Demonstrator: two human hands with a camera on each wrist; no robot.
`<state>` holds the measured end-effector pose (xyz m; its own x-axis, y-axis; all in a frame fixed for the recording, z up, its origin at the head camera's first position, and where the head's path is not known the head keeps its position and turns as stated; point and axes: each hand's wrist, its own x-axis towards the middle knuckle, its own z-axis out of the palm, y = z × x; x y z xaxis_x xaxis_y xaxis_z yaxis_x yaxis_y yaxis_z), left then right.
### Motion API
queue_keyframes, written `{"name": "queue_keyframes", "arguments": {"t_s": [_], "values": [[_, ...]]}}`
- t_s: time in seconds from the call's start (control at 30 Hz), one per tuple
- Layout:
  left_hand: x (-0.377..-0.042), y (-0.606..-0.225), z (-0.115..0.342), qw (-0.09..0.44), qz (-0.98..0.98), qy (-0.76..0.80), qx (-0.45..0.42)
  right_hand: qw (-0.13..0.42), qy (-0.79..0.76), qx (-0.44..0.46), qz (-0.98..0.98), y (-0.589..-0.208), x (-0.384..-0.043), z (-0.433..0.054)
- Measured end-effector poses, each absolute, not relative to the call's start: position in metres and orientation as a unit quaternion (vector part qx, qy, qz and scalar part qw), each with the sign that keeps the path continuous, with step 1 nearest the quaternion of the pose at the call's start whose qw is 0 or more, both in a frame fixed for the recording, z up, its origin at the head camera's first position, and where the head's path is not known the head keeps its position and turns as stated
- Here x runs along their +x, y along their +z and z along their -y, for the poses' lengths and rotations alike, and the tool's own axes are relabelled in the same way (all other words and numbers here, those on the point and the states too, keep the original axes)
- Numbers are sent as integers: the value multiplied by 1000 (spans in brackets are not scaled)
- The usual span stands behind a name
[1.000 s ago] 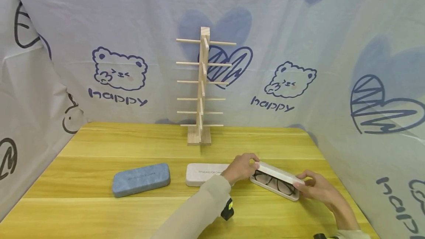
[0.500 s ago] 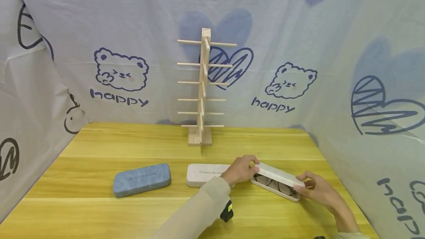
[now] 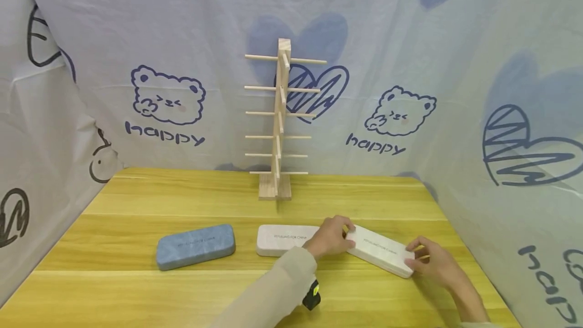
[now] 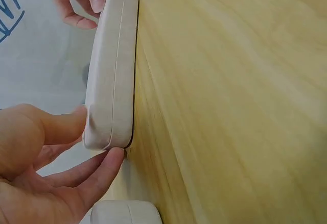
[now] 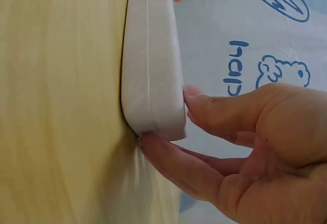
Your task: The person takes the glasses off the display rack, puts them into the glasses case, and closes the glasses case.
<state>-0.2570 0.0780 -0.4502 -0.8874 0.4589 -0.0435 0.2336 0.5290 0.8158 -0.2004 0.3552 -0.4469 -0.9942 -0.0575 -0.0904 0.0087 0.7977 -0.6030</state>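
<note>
A white glasses case (image 3: 381, 250) lies closed and slanted at the right of the table, its lid down and the glasses hidden. My left hand (image 3: 330, 237) pinches its left end, with the thumb on the lid and fingertips low at the end, as the left wrist view shows. At the other end my right hand (image 3: 435, 262) holds the case likewise, thumb on top and fingers at the base in the right wrist view. Another white glasses case (image 3: 280, 240) sits partly behind my left hand. Further left rests a blue glasses case (image 3: 196, 247).
A wooden rack (image 3: 279, 115) with several pegs stands at the back of the yellow wooden table (image 3: 182, 196). Printed cloth (image 3: 227, 14) hangs behind the table and along both sides.
The right-hand white case's lid has come down from partly raised to closed, covering the glasses. Both hands stay at its ends; the right fingers have lowered slightly.
</note>
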Motion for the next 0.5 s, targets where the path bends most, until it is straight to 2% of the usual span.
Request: {"name": "queue_keyframes", "arguments": {"t_s": [0.2,0.5], "values": [[-256,-444,-71,132,-877,425,182,65,-290,-25,-954,-441,-206,-351],[-268,-415,-20,70,-901,363,229,7,-248,-74,-966,-413,-227,-331]]}}
